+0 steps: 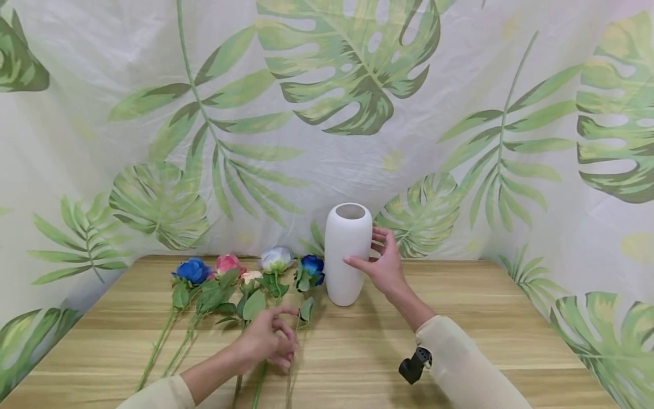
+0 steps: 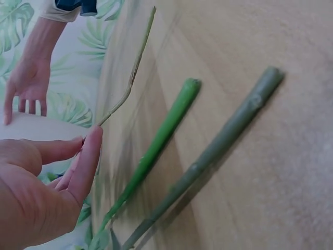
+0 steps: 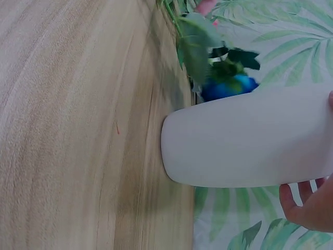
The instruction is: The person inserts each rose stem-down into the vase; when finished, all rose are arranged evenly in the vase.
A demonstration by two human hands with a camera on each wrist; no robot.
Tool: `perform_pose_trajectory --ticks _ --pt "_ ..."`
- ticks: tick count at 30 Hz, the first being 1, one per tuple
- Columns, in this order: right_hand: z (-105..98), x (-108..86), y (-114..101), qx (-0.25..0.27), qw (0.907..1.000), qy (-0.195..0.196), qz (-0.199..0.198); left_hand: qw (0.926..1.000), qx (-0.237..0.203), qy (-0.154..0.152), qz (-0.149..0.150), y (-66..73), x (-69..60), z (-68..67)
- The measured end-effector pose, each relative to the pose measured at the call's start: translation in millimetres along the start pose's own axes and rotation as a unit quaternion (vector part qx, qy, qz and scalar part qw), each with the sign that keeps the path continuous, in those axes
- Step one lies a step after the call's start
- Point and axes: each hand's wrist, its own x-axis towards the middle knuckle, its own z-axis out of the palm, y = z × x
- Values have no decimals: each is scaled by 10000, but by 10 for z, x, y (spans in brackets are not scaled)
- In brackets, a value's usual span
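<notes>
A white vase [image 1: 343, 261] stands upright on the table, its round mouth facing up. My right hand [image 1: 385, 267] grips its right side, thumb across the front and fingers toward the back. Just left of the vase lies a dark blue rose [image 1: 313, 268]. My left hand [image 1: 264, 339] pinches this rose's thin stem [image 2: 136, 65] between thumb and finger, as the left wrist view shows. The right wrist view has the vase's base [image 3: 174, 148] resting on the wood, with the rose's blue bloom [image 3: 226, 89] behind it.
Left of the vase lie a white rose [image 1: 276, 259], a peach rose [image 1: 251, 277], a pink rose [image 1: 228, 263] and another blue rose [image 1: 192, 270], stems toward me. A leaf-patterned cloth [image 1: 347, 165] hangs behind the wooden table [image 1: 485, 318].
</notes>
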Motion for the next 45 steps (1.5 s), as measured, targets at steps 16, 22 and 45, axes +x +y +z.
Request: perform_pose_trajectory --ticks 16,22,45 --pt "3 -3 9 6 9999 57 -92 9875 -184 1279 904 352 70 -184" --pt "-4 -5 14 -80 9996 61 -280 9785 -400 1614 1217 451 103 -219" --pt "-13 -55 102 -209 9989 -51 -419 9364 -1601 2324 2087 804 372 -189"
